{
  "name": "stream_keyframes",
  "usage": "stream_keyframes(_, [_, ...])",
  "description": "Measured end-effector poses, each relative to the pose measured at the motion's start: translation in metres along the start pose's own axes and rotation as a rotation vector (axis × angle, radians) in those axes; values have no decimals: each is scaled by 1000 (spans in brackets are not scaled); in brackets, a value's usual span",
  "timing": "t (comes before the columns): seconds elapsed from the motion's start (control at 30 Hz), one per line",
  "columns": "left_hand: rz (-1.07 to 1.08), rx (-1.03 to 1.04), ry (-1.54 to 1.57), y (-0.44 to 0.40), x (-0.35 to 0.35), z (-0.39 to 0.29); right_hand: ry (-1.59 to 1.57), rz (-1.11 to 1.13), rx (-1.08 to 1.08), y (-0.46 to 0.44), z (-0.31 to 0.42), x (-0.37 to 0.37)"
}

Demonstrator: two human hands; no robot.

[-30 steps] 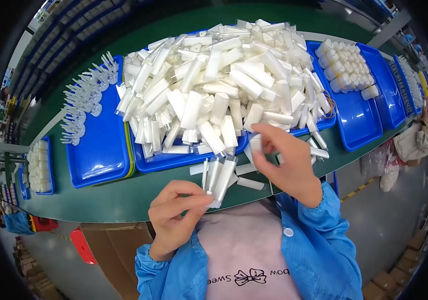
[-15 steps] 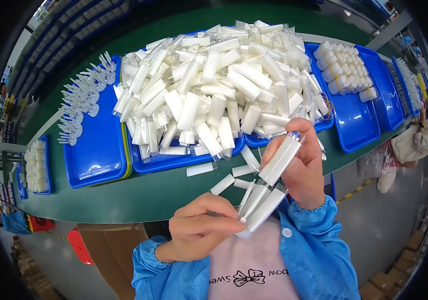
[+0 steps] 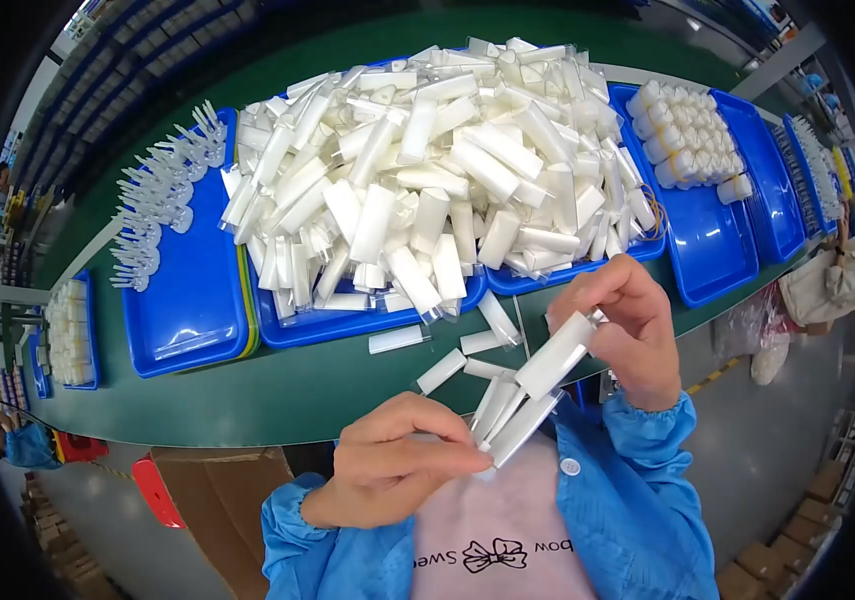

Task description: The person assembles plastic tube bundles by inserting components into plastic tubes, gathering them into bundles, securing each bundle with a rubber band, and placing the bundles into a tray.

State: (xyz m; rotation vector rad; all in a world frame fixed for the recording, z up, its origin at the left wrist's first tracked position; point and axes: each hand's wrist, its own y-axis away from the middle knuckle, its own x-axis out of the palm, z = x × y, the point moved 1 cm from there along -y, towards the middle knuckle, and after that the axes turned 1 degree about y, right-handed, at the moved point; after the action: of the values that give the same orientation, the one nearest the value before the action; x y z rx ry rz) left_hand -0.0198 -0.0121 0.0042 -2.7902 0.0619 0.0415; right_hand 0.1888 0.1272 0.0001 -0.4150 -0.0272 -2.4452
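My left hand (image 3: 403, 462) pinches the lower ends of several slim white pieces in clear sleeves (image 3: 520, 425), which fan out up and to the right. My right hand (image 3: 630, 325) has its fingers closed on the upper end of another white sleeved piece (image 3: 556, 354). That piece slants down to the left, its lower end at the tops of the fanned ones. Beyond both hands a large heap of similar white pieces (image 3: 428, 215) overflows its blue trays. A few loose white pieces (image 3: 441, 371) lie on the green table between the heap and my hands.
At the left, a blue tray (image 3: 188, 320) holds clear stemmed parts (image 3: 153, 215). To the right, another blue tray (image 3: 716, 262) carries white rounded parts (image 3: 686, 135). An open cardboard box (image 3: 233, 500) and a red object (image 3: 158, 492) are below the table's front edge (image 3: 248, 443).
My right hand has come back from the heap's edge with a white piece, then shifted slightly right. My left hand has moved right with its bunch.
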Motion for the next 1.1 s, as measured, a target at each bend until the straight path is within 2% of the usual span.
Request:
stream_keyframes(0.1, [28,-82,-56,0,0,-2,115,81,77,-1,10,-6])
stream_keyframes(0.17, [102,-28,-142,-3,0,-3,156,119,108,0,9,-8])
stream_keyframes(0.27, [93,23,-234,-5,3,-8,109,79,132,5,5,-8])
stream_keyframes(0.47, [104,67,-281,-3,8,-8,199,28,58,14,7,-3])
stream_keyframes(0.57, [107,106,-287,-3,9,-9,55,85,92,16,7,-4])
stream_keyframes(0.67, [91,105,-370,-2,11,-7,172,64,125,19,8,4])
stream_keyframes(0.77, [-7,78,-380,-2,13,-8,315,169,19,19,6,12])
stream_keyframes(0.8, [-9,81,-381,-4,16,-8,309,164,6,20,4,14])
stream_keyframes(0.87, [-219,-9,-393,-7,18,-8,306,164,-11,21,2,17])
stream_keyframes(0.9, [-220,-8,-393,-8,14,-4,301,159,-18,21,1,18])
stream_keyframes(0.97, [-20,115,-410,-6,3,5,295,153,-24,20,2,21])
stream_keyframes(1.07, [-81,47,-460,-6,-1,3,267,114,8,13,2,26])
stream_keyframes(1.1, [-82,49,-459,-6,-3,2,469,-11,-57,11,-2,26])
